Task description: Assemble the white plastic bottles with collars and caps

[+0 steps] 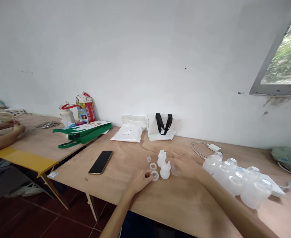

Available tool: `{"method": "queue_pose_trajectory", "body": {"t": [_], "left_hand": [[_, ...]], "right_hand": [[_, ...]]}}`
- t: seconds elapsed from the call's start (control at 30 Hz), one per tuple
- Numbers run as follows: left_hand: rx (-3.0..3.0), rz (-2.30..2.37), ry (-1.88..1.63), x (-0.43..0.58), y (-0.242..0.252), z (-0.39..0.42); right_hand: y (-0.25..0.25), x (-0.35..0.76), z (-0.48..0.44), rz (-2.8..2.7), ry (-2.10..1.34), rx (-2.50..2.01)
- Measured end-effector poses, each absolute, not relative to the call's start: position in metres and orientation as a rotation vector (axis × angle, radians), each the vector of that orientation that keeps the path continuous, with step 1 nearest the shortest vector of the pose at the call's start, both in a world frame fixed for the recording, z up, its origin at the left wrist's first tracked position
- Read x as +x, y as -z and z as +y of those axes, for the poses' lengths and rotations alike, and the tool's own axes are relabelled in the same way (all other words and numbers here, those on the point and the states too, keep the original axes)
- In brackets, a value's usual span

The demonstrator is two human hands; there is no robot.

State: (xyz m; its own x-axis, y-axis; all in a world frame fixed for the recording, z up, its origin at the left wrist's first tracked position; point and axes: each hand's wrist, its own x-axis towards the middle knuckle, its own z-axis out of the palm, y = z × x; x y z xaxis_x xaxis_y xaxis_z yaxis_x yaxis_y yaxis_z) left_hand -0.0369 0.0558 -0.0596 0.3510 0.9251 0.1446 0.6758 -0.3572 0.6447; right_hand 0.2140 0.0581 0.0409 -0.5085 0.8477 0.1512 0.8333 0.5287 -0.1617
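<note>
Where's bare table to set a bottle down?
Bare plywood lies between the phone and left hand, and in front of both hands. It's crowded at the rings and small bottles by the right hand, and along the translucent bottle row.

Look at that, you've got milky-white bottles (163,165) on a tabletop (115,188) of pale plywood with swirling grain! To your right, frosted, near-clear bottles (236,181)! Beyond, a glossy black phone (100,162), a green bag (83,135), a white tote (152,129) with black handles, and dark red floor tiles (23,221) with pale grout lines!
</note>
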Motion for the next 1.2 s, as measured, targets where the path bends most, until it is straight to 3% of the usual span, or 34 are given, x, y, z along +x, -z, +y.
{"method": "queue_pose_trajectory", "body": {"t": [0.13, 0.27, 0.67, 0.87, 1.07, 1.2], "left_hand": [[2.036, 1.379, -0.892, -0.035, 0.055, 0.055], [1.975, 1.409, -1.058, -0.03, 0.042, 0.046], [2.361, 1.228, -0.853, -0.003, 0.027, 0.011], [2.364, 1.209, -0.798, 0.014, 0.021, 0.0], [2.092, 1.341, -1.327, 0.024, 0.038, 0.009], [1.913, 1.308, -1.292, 0.023, 0.062, 0.025]], "right_hand": [[-0.014, 0.212, 0.02, -2.115, -0.256, -1.346], [0.012, 0.205, -0.018, -1.793, -0.638, -1.317], [0.017, 0.195, -0.026, -1.484, -1.291, -0.998], [0.015, 0.217, -0.029, -1.606, -1.248, -1.026], [0.019, 0.241, -0.014, -1.462, -1.015, -1.138], [0.029, 0.243, -0.006, -1.508, -0.971, -1.162]]}}
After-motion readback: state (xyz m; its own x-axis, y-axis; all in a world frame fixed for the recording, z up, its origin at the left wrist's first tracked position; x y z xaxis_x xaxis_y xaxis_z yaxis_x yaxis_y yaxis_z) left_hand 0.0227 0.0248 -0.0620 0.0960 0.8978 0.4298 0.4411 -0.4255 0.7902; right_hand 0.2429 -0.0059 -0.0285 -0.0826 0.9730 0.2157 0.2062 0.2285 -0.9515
